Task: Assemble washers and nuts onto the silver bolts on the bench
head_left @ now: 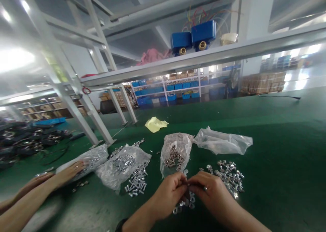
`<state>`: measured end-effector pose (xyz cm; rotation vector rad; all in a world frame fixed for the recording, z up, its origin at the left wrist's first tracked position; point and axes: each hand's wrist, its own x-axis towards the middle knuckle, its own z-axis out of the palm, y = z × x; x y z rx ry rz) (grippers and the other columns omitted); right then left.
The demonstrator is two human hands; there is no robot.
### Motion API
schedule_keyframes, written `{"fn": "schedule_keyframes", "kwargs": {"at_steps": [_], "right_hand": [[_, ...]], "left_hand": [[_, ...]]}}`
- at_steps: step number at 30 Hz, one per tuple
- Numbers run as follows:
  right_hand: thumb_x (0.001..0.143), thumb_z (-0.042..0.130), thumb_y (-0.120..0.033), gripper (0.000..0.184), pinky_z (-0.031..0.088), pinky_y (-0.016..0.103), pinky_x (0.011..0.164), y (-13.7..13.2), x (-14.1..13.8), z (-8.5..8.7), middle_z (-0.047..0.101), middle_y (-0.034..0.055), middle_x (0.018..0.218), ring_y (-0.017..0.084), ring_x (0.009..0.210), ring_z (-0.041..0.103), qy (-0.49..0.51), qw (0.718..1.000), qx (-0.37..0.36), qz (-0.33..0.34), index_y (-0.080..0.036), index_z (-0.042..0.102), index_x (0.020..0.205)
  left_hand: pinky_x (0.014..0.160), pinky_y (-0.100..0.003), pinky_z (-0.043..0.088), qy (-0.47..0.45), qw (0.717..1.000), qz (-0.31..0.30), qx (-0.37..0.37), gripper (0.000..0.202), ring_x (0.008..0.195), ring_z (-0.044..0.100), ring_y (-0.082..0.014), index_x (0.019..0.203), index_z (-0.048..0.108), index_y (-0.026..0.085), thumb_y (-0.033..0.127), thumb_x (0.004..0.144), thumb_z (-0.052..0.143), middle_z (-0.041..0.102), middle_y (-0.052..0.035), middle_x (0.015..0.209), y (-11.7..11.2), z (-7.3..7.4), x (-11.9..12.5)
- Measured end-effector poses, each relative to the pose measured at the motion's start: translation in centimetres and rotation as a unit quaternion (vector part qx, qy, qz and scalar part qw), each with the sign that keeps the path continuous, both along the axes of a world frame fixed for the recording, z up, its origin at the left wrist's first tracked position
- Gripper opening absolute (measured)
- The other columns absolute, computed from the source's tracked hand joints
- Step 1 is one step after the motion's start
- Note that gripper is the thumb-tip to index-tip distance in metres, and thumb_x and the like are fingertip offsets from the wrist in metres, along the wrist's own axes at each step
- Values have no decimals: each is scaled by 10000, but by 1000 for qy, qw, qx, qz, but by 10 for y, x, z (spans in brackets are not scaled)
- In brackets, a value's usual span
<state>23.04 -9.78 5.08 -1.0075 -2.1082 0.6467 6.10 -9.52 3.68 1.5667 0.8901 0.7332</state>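
My left hand (168,199) and right hand (211,194) are together at lower center of the frame, both closed, with the fingers (181,184) curled in and the fingertips meeting around a small metal part (188,184). It is pinched between my 2 hands, too small and too covered for me to tell its exact kind. Just below my hands, loose washers (185,203) lie on the green bench mat (277,157). Right beside my right hand is a heap of metal nuts (227,178), and just above my hands stands a clear plastic bag of nuts (175,153). To its right lies a crumpled plastic bag (221,141).

Left of center are a plastic bag of washers (122,167) and a small pile of bolts (136,182). At lower left, a co-worker's hand (68,173) rests on another plastic bag (84,160), with a second hand (33,186) just behind it. A yellow cloth (155,124) lies farther up the mat. A heap of black parts (25,142) sits at far left. At upper center, 2 blue boxes (191,38) with colored wires sit on a shelf of the white steel frame (203,60), and blue bins (168,92) line racks in the distance.
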Motion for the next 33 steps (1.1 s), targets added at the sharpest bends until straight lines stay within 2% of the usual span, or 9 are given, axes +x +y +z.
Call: {"fn": "schedule_keyframes", "kwargs": {"at_steps": [3, 6, 9, 11, 16, 18, 21, 26, 33], "right_hand": [[768, 516, -126, 136, 372, 183, 686, 0, 0, 1, 562, -30, 793, 79, 750, 507, -19, 1000, -5, 18, -214, 600, 829], [763, 517, -151, 112, 373, 193, 670, 5, 6, 1, 562, -35, 764, 81, 726, 507, -25, 999, 4, -26, -214, 599, 808], [772, 505, -213, 97, 380, 206, 656, 16, 17, -2, 567, -33, 780, 89, 715, 513, -10, 992, 2, -128, -211, 580, 832], [778, 491, -244, 112, 387, 210, 640, 23, 23, -5, 568, -29, 772, 92, 699, 518, 2, 985, -10, -173, -209, 570, 849], [762, 490, -226, 106, 386, 212, 627, 28, 24, -12, 562, -30, 747, 95, 686, 519, -8, 983, -15, -184, -206, 571, 827], [760, 487, -211, 107, 386, 205, 634, 27, 21, -11, 561, -32, 757, 90, 696, 518, -8, 983, -7, -182, -207, 573, 823], [755, 489, -197, 108, 387, 196, 642, 26, 19, -10, 562, -34, 768, 84, 703, 516, -3, 983, 0, -183, -207, 574, 822], [751, 493, -194, 109, 381, 214, 644, 26, 19, -12, 559, -24, 771, 97, 707, 511, -12, 983, -8, -181, -201, 573, 825], [757, 485, -194, 121, 374, 240, 646, 24, 16, -13, 559, 5, 764, 119, 706, 507, -11, 986, -7, -165, -181, 579, 831]], "left_hand": [[567, -207, 381, 0, 999, -33, -25, 181, 612, 504, -90, 896, 451, 99, 257, 810, 430, 555, -42, 721, 4, -4, -7], [567, -217, 388, 39, 999, -26, -27, 248, 635, 517, -104, 924, 466, 108, 327, 822, 411, 574, -56, 780, 13, 6, -17], [625, -219, 378, 126, 985, 70, 97, 238, 712, 511, -104, 948, 495, 158, 339, 830, 396, 568, -22, 844, 25, 18, -20], [657, -218, 359, 191, 960, 80, 186, 190, 737, 502, -101, 890, 535, 180, 306, 826, 406, 562, 3, 822, 33, 20, -15], [745, -257, 324, 343, 867, 83, 353, 150, 818, 472, -136, 823, 587, 170, 152, 763, 452, 536, -25, 826, 52, -11, 7], [761, -278, 316, 365, 851, 88, 366, 172, 843, 458, -157, 851, 595, 154, 125, 730, 476, 520, -52, 852, 59, -26, 8], [753, -277, 315, 367, 853, 75, 364, 172, 828, 452, -156, 837, 606, 163, 119, 707, 503, 512, -48, 835, 66, -37, 3], [739, -257, 317, 369, 852, 54, 367, 142, 786, 453, -135, 774, 608, 178, 119, 727, 487, 512, -24, 768, 67, -36, -5], [760, -308, 315, 380, 841, 60, 382, 257, 809, 456, -172, 743, 580, 127, 181, 827, 343, 505, -79, 790, 63, -33, 1]]}}
